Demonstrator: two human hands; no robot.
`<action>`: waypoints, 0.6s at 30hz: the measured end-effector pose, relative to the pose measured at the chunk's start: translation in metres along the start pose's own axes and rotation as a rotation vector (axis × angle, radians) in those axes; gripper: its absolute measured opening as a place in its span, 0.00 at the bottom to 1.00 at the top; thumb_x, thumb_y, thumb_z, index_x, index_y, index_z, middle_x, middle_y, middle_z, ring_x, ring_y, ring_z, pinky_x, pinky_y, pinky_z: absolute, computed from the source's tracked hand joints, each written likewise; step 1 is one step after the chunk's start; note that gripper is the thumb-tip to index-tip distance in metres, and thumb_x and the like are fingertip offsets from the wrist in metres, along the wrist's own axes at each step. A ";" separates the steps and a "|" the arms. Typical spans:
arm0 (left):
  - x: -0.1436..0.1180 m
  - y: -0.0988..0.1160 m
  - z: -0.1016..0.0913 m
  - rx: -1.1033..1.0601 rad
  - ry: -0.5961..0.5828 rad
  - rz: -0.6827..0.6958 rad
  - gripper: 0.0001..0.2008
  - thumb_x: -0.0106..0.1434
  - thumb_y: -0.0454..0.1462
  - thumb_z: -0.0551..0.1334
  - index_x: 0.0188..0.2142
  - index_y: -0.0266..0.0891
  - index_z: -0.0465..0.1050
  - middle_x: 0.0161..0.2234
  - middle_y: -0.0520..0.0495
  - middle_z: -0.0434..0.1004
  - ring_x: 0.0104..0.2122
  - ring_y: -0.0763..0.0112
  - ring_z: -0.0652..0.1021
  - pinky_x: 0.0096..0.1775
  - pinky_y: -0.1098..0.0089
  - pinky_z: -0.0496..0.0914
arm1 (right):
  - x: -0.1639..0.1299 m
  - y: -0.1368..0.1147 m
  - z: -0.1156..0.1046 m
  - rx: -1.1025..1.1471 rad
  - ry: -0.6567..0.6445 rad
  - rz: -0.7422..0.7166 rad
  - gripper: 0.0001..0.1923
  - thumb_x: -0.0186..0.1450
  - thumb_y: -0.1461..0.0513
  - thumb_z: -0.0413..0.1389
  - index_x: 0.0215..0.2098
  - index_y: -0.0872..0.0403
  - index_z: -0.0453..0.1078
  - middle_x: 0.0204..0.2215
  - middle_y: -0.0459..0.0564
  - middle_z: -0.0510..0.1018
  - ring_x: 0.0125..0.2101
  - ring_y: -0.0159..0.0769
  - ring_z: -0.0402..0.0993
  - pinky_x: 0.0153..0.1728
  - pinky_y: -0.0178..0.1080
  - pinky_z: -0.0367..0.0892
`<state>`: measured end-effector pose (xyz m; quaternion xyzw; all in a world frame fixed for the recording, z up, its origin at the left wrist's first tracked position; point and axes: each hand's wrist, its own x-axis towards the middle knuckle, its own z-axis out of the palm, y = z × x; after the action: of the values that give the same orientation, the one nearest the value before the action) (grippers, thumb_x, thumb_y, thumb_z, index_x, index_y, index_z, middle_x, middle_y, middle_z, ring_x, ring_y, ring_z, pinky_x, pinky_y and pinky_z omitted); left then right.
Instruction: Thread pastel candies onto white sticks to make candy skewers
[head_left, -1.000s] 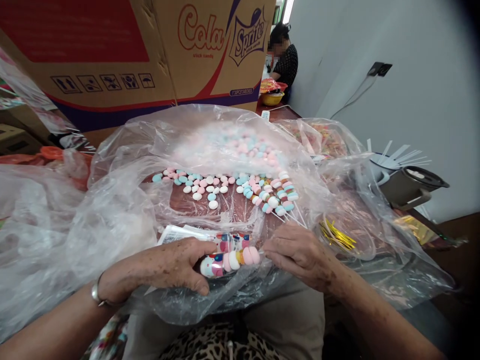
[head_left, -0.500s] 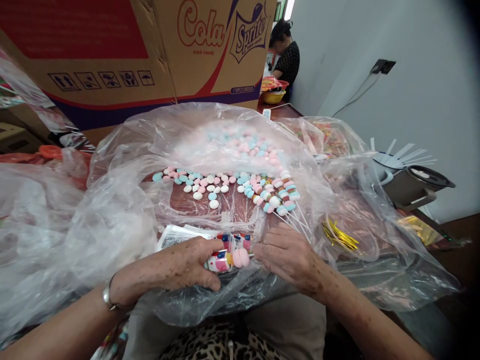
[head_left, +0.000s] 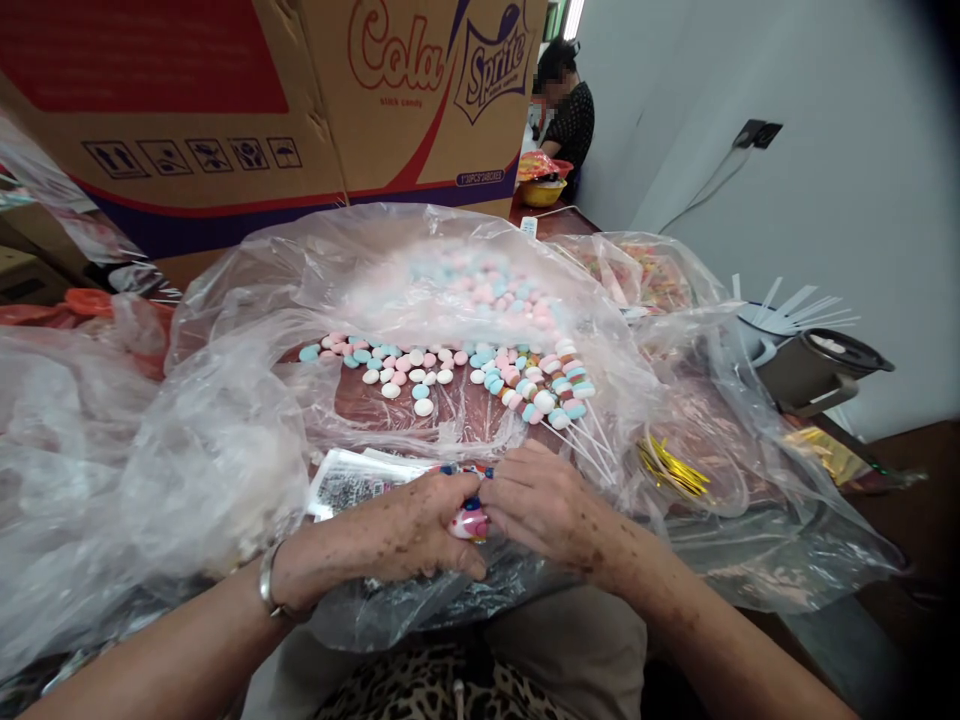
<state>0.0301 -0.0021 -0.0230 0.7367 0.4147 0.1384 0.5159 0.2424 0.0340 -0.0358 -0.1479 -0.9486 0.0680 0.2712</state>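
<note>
A candy stick [head_left: 469, 521], nearly all of it inside a printed wrapper, sits low at centre between both hands. The left hand [head_left: 390, 535] has its grip closed round the wrapper; the right hand [head_left: 551, 505] pinches the stick's end. At 12 o'clock lie loose candies [head_left: 409, 368] on a plastic bag [head_left: 225, 440]; filled sticks [head_left: 559, 395] at 1. Beyond, a box [head_left: 300, 100] reads "Cola", "Sprite", "stick candy". Gold ties [head_left: 671, 468] lie at 3.
</note>
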 end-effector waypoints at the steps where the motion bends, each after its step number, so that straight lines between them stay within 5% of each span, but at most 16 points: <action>1: -0.001 0.003 -0.001 -0.045 0.006 -0.023 0.16 0.56 0.43 0.72 0.37 0.41 0.69 0.29 0.56 0.68 0.28 0.70 0.68 0.30 0.72 0.60 | 0.000 0.002 -0.008 0.012 -0.008 0.037 0.13 0.75 0.62 0.49 0.34 0.55 0.71 0.28 0.49 0.75 0.31 0.36 0.68 0.34 0.39 0.60; 7: -0.007 0.019 0.000 -0.490 -0.011 -0.237 0.20 0.69 0.55 0.54 0.34 0.41 0.66 0.28 0.51 0.75 0.23 0.72 0.73 0.22 0.75 0.63 | -0.003 0.018 -0.040 0.170 -0.033 0.175 0.12 0.75 0.64 0.48 0.36 0.54 0.70 0.31 0.49 0.75 0.34 0.34 0.70 0.37 0.35 0.65; 14: -0.005 0.010 0.022 -0.345 0.248 -0.336 0.25 0.64 0.61 0.54 0.30 0.42 0.65 0.15 0.54 0.70 0.11 0.76 0.62 0.13 0.77 0.55 | 0.002 0.011 -0.011 0.218 0.004 -0.003 0.18 0.77 0.60 0.44 0.36 0.55 0.72 0.29 0.50 0.76 0.33 0.35 0.69 0.37 0.36 0.65; 18: -0.003 0.009 0.025 -0.328 0.341 -0.346 0.23 0.66 0.58 0.52 0.29 0.43 0.63 0.15 0.56 0.66 0.13 0.74 0.65 0.14 0.77 0.57 | 0.005 0.006 0.000 0.315 0.045 0.127 0.16 0.77 0.60 0.46 0.35 0.54 0.70 0.28 0.48 0.75 0.32 0.34 0.69 0.36 0.36 0.66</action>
<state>0.0487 -0.0219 -0.0251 0.5278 0.5869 0.2357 0.5670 0.2395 0.0414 -0.0347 -0.1646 -0.9087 0.2297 0.3073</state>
